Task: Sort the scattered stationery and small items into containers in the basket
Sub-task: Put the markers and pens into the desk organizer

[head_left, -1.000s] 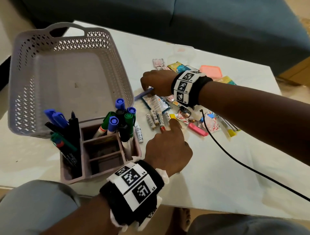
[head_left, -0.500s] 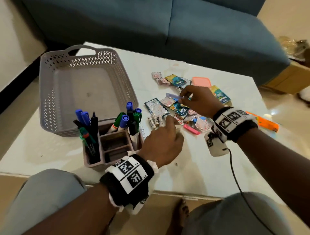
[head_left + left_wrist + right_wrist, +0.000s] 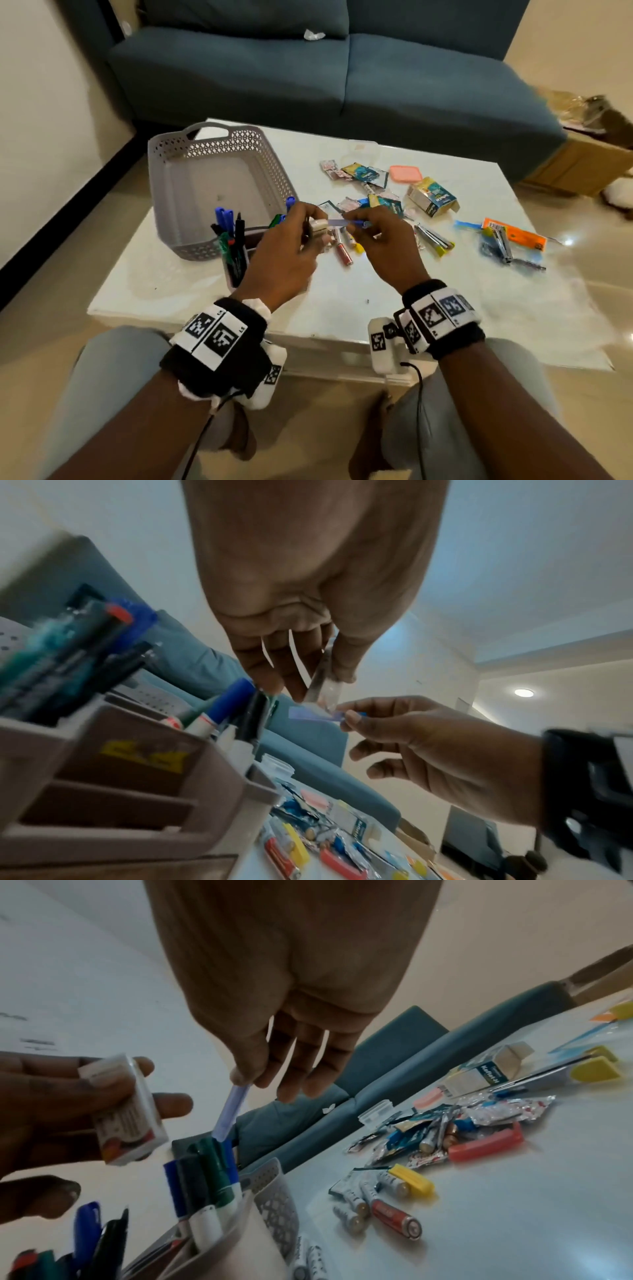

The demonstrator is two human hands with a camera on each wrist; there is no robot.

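Observation:
My left hand [image 3: 305, 228] is raised over the table and grips a small white labelled box [image 3: 126, 1112], also seen as the box [image 3: 318, 226] in the head view. My right hand [image 3: 358, 223] pinches a thin lilac-blue stick [image 3: 342, 223] between thumb and forefinger. The stick's [image 3: 230, 1112] free end points toward the box. Below the hands stands a brown organiser [image 3: 143, 772] holding several markers [image 3: 205, 1185]. The grey perforated basket [image 3: 178, 185] sits empty at the table's left.
Batteries [image 3: 380, 1204], yellow and pink caps, foil sachets [image 3: 363, 174], a pink lid [image 3: 406, 173], a small carton [image 3: 432, 199] and packaged nail clippers [image 3: 503, 240] are scattered on the white table [image 3: 376, 301]. A blue sofa [image 3: 342, 75] stands behind.
Both hands have risen from the table and come together. The left hand now holds the small box; the right has lifted the lilac stick out of the sachets.

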